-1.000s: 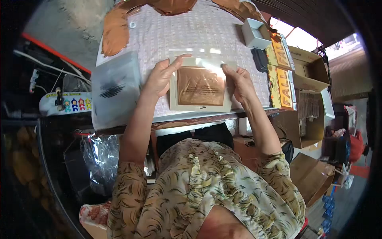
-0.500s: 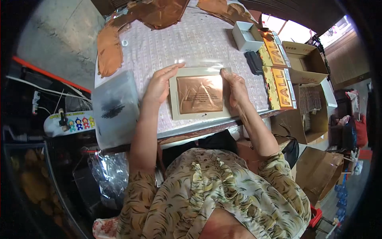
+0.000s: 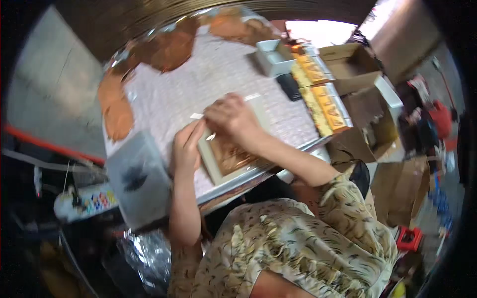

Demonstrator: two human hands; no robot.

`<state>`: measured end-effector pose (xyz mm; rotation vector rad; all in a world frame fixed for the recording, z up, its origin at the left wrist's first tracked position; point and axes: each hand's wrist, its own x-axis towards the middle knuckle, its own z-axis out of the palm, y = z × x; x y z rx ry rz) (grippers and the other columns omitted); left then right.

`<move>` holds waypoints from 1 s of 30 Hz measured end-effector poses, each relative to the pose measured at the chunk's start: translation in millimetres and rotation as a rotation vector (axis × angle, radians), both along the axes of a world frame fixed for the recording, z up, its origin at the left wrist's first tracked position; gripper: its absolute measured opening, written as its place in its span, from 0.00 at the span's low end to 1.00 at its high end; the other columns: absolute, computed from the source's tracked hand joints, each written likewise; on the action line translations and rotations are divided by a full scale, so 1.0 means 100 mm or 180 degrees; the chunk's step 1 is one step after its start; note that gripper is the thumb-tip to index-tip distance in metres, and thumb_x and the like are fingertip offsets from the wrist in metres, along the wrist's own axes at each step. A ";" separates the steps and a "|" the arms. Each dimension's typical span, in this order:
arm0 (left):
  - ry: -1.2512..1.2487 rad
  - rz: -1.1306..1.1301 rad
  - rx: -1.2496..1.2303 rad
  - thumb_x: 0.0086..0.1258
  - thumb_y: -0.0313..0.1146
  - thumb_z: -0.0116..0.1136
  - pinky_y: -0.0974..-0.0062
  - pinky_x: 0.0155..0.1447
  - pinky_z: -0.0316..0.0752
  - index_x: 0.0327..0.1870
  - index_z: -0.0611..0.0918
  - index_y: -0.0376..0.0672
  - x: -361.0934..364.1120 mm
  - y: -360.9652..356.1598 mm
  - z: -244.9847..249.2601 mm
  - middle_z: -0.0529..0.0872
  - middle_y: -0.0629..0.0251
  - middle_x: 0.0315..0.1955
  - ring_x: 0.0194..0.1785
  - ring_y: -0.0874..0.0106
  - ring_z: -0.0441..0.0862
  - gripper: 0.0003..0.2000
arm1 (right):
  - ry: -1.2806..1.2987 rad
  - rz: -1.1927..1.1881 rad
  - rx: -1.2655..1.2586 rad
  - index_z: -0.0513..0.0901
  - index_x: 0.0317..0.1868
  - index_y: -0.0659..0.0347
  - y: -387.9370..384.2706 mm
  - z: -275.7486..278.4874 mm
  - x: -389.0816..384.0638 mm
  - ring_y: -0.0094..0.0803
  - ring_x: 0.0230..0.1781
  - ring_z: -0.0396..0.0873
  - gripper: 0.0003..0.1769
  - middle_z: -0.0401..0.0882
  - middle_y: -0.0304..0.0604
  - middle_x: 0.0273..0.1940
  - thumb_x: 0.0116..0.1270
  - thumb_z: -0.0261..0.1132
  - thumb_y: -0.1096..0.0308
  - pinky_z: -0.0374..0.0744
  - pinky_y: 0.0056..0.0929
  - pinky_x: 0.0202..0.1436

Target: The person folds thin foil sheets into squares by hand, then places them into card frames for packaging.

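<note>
A flat packet (image 3: 214, 164) lies tilted on the table near its front edge: a copper-coloured foil pouch (image 3: 231, 155) on a pale card backing, in a clear plastic bag. My left hand (image 3: 187, 147) holds the packet's left edge, fingers together and pointing up to its upper left corner. My right hand (image 3: 231, 119) reaches across the top of the packet, fingers curled down at its upper edge, close to my left fingertips. White glints of the clear bag show on both sides of the right hand. Motion blurs the right fingers, and what they pinch is hidden.
Copper-coloured pouches (image 3: 117, 111) line the table's far and left edges. A stack of clear bags (image 3: 136, 174) lies at the left front. To the right are a white box (image 3: 275, 59), a black case (image 3: 288, 87) and yellow-orange boxes (image 3: 325, 107). Cardboard boxes (image 3: 350, 67) stand beyond.
My right hand has left the packet's right side and crossed to its upper left edge, next to my left hand. The packet now lies more tilted, and the view has turned.
</note>
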<state>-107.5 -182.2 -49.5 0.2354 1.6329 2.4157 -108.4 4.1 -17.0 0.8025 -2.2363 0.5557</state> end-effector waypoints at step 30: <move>-0.0414 0.0632 -0.0103 0.88 0.37 0.46 0.68 0.71 0.72 0.67 0.78 0.27 -0.12 -0.16 0.04 0.83 0.53 0.62 0.65 0.66 0.80 0.21 | -0.2238 0.0097 -0.4061 0.85 0.45 0.66 1.57 0.56 0.47 0.17 0.22 0.74 0.12 0.85 0.39 0.32 0.76 0.65 0.64 0.72 0.18 0.26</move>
